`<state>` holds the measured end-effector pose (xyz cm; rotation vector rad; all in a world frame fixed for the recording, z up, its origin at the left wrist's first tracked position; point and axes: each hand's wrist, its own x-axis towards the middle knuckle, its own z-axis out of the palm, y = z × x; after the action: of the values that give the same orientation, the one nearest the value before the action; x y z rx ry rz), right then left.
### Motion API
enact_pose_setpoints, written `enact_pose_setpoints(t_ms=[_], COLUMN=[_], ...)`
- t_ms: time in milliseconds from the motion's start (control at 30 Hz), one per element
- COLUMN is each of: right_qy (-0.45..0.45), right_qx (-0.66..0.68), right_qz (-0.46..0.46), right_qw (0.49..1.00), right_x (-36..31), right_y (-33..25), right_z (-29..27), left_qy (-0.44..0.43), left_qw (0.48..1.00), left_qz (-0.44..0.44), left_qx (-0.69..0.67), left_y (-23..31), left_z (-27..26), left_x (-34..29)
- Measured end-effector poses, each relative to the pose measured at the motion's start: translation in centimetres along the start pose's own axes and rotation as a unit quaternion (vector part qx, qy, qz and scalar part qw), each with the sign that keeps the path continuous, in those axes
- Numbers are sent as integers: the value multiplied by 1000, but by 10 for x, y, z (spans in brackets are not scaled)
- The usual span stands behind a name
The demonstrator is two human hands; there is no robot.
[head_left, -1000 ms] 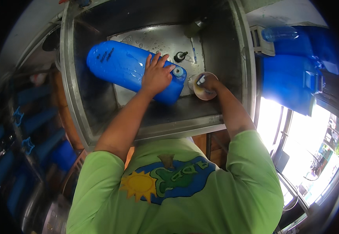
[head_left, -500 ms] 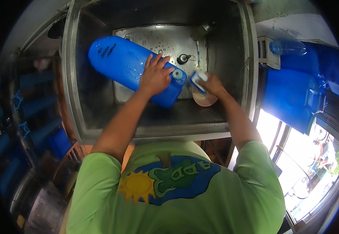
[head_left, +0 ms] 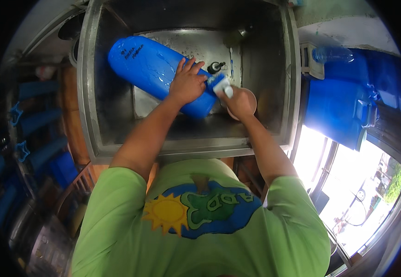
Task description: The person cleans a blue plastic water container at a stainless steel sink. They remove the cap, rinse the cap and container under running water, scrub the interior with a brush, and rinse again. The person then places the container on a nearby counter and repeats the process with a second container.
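Observation:
A wet blue water jug (head_left: pixel 147 64) with dark handwriting lies tilted across the metal sink (head_left: pixel 172 134). My left hand (head_left: pixel 189 85) rests on it with fingers spread, pressing near its right end. In my right hand (head_left: pixel 241 102) is a scrub brush (head_left: pixel 220 84) with a white handle and blue bristles, held against the jug's right end. That end's spout is hidden behind the brush. Under my right hand stands a round pinkish bowl (head_left: pixel 252 99), partly covered by the hand.
A black fitting (head_left: pixel 215 67) and a thin blue-and-white stick (head_left: pixel 232 62) lie on the sink floor beyond the brush. To the right are more blue jugs (head_left: pixel 332 108) and a clear plastic bottle (head_left: pixel 334 55). The sink's raised metal rim (head_left: pixel 292 83) surrounds the work.
My right hand has moved left with the brush, from above the bowl onto the jug's spout end. The left hand stays on the jug. The whole view has shifted slightly.

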<state>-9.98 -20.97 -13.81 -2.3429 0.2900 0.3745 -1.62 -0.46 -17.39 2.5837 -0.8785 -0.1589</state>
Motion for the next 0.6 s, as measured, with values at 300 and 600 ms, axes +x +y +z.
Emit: enact_pose_setpoints(t_ms=[300,600], right_qy=[15,-111], right_qx=[-61,-142], right_qz=[5,62], right_qw=[998,982], right_x=[-8,-1], right_y=[14,51], right_z=[6,0], left_qy=[1,-60], left_qw=[999,996], left_qz=[17,11], left_qx=[34,69], left_y=[3,6], left_z=[2,-3], left_x=[-5,3])
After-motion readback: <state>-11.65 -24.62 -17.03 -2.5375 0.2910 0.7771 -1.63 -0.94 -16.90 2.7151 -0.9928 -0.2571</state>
